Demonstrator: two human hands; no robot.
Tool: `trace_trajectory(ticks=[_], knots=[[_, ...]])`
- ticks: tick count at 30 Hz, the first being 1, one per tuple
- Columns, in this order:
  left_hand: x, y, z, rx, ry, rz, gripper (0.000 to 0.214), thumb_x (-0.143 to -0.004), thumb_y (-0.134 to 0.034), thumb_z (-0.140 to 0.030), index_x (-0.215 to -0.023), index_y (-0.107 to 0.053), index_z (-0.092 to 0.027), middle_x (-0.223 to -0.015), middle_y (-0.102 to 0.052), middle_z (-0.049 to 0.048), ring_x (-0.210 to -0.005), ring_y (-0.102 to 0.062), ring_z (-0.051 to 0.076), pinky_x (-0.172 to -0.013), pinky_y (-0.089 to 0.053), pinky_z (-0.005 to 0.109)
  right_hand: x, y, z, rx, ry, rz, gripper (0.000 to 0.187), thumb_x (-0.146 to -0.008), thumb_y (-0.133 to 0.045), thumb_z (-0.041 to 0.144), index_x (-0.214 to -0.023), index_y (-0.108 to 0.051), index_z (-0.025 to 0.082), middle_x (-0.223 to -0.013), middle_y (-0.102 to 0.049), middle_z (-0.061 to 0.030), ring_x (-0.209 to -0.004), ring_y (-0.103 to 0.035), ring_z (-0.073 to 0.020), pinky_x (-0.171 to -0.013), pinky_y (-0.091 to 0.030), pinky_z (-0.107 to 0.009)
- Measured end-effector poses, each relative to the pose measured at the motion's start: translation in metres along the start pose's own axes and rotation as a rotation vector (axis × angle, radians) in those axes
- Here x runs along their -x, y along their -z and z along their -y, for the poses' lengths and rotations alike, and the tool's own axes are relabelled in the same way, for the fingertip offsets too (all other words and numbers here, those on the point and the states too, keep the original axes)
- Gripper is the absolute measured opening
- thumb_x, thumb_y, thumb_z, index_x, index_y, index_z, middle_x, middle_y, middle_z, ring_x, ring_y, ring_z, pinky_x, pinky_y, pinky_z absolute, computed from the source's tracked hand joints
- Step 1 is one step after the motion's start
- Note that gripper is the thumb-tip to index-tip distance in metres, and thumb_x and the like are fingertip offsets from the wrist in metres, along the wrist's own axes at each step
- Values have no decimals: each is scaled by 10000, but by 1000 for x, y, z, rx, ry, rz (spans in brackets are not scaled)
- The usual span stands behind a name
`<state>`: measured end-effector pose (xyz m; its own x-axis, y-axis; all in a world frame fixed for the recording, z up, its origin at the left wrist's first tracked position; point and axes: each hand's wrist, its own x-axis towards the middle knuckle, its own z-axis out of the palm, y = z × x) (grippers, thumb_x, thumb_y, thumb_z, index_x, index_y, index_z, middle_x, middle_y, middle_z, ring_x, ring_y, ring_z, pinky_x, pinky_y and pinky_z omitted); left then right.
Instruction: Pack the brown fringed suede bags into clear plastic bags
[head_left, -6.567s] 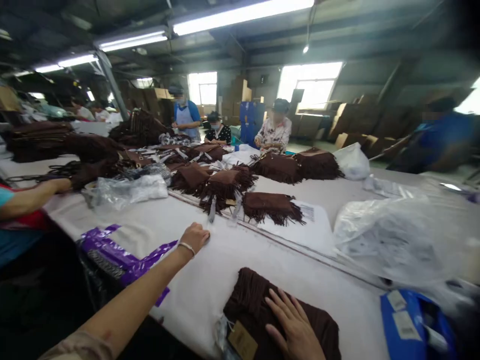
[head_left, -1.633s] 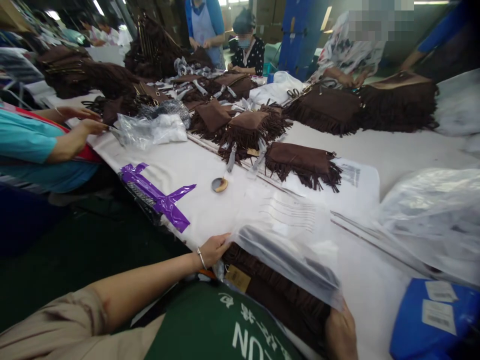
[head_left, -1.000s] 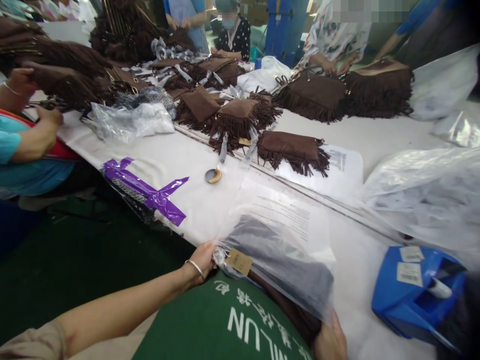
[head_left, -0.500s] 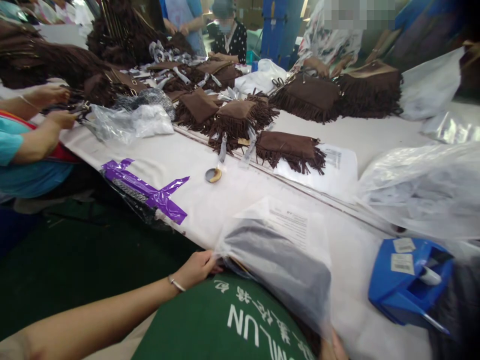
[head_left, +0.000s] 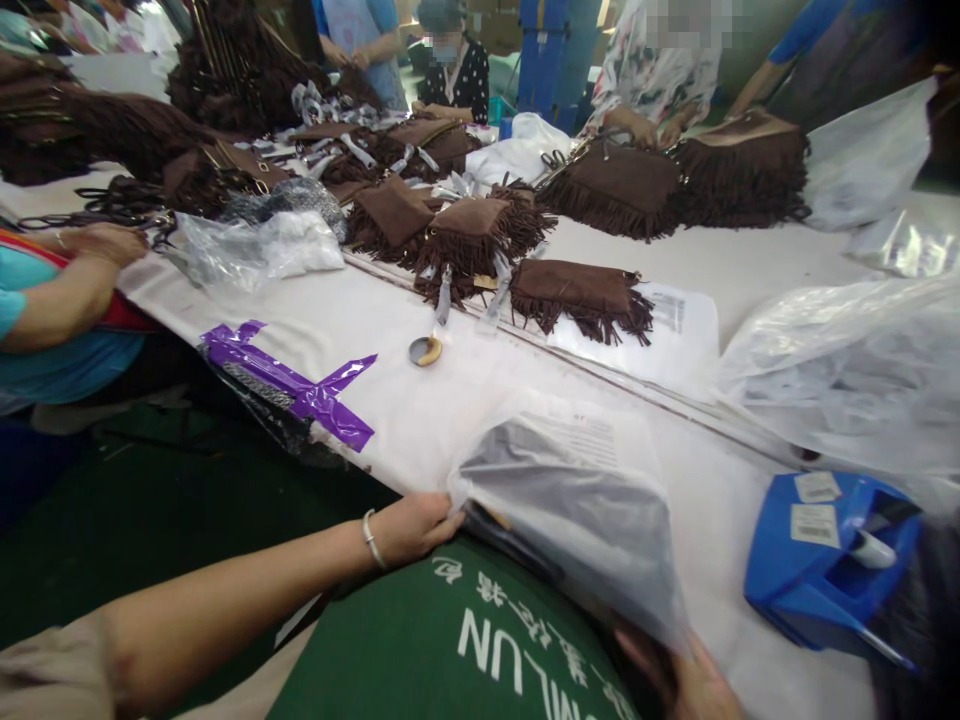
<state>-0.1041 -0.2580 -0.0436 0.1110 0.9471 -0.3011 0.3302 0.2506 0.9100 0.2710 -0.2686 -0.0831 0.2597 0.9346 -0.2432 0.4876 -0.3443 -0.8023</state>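
Observation:
A frosted plastic bag [head_left: 570,500] with printed text lies at the table's front edge, against the green apron [head_left: 450,640]. Something dark and flat shows through it. My left hand [head_left: 416,525] pinches the bag's left corner, fingers closed. At the lower right, my right hand [head_left: 697,680] grips the opposite corner; part of it is cut off by the frame and slightly blurred. Beyond the bag, a brown fringed bag [head_left: 574,285] rests on a white printed sheet [head_left: 686,320].
A blue tape dispenser [head_left: 795,570] stands on the right. Purple tape [head_left: 300,385] marks the front edge at left, near a small round dish [head_left: 425,350]. Brown fringed bags [head_left: 465,225] are piled farther back. A co-worker's hand [head_left: 112,243] is at left; other people stand across the table.
Both of my hands have shifted right with the plastic bag, and the right hand shows more. The co-worker's hands at left have moved down and left.

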Motion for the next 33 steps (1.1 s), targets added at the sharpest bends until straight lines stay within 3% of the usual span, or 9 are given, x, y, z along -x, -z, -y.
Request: trace_trajectory(ticks=[4, 7, 11, 15, 18, 22, 25, 29, 33], knots=[[-57, -20, 2, -127, 26, -44, 275, -880, -404, -316, -691, -549, -180, -661, -647, 32, -607, -595, 152, -609, -454, 243, -46, -3, 20, -541, -130, 9, 553, -748, -580, 479, -1216, -526, 189, -1147, -608, -101, -1021, -612, -292, -876, -524, -467], [-74, -23, 4, -134, 39, -47, 230, -846, -407, -246, -663, -530, -180, -556, -594, -1, -540, -563, 139, -581, -431, 236, -45, 2, 21, -648, -111, -106, 592, -774, -574, 464, -1297, -436, 224, -1223, -554, -114, -1022, -611, -263, -924, -477, -506], [-70, -20, 7, -199, -22, -204, 111, -819, -512, -268, -851, -562, -175, -641, -573, -12, -601, -538, 137, -639, -414, 243, -6, -6, 24, -249, 140, -327, 429, -834, -556, 387, -1229, -526, 221, -1153, -579, -91, -882, -614, -205, -906, -477, -491], [-72, -19, 1, -275, -100, -337, 482, -805, -581, -315, -1241, -435, -170, -748, -569, -14, -620, -530, 137, -644, -416, 246, 0, -52, 54, 105, 772, 186, 325, -885, -486, 239, -1200, -566, 237, -1152, -606, -84, -1055, -577, -231, -951, -469, -447], [-78, -18, -9, -348, -221, -350, 475, -840, -542, -272, -1298, -447, -192, -840, -614, 30, -719, -559, 163, -759, -424, 279, -27, -96, 85, 331, 1116, 329, 479, -898, -446, 178, -1370, -394, 240, -1348, -492, -72, -1277, -411, -255, -1058, -370, -494], [-76, -18, -13, -547, -400, -333, 373, -913, -407, -223, -1267, -515, -171, -1065, -634, 112, -914, -566, 228, -874, -397, 347, -60, -133, 112, 658, 1108, 297, 453, -909, -406, 183, -1362, -408, 176, -1310, -525, -124, -1175, -512, -298, -988, -424, -499], [-69, -20, -3, -662, -433, -303, 379, -931, -372, -210, -1286, -500, -170, -989, -650, 113, -901, -576, 228, -852, -410, 356, -79, -139, 117, 715, 1099, 327, 449, -889, -362, 114, -1318, -463, 195, -1204, -605, -106, -1083, -578, -271, -938, -467, -442], [-64, -18, 17, -744, -518, -231, 374, -927, -366, -171, -1275, -505, -181, -885, -650, 85, -813, -586, 200, -796, -424, 343, -124, -138, 121, 711, 1167, 366, 492, -864, -394, 115, -1342, -435, 224, -1338, -511, -43, -1243, -450, -250, -1106, -282, -471], [-63, -7, 21, -794, -584, -231, 374, -922, -365, -145, -1269, -502, -169, -826, -641, 69, -764, -574, 185, -762, -426, 329, -160, -144, 128, 717, 1166, 352, 465, -856, -462, 163, -1320, -462, 189, -1212, -606, -71, -1194, -492, -259, -1117, -231, -527]])
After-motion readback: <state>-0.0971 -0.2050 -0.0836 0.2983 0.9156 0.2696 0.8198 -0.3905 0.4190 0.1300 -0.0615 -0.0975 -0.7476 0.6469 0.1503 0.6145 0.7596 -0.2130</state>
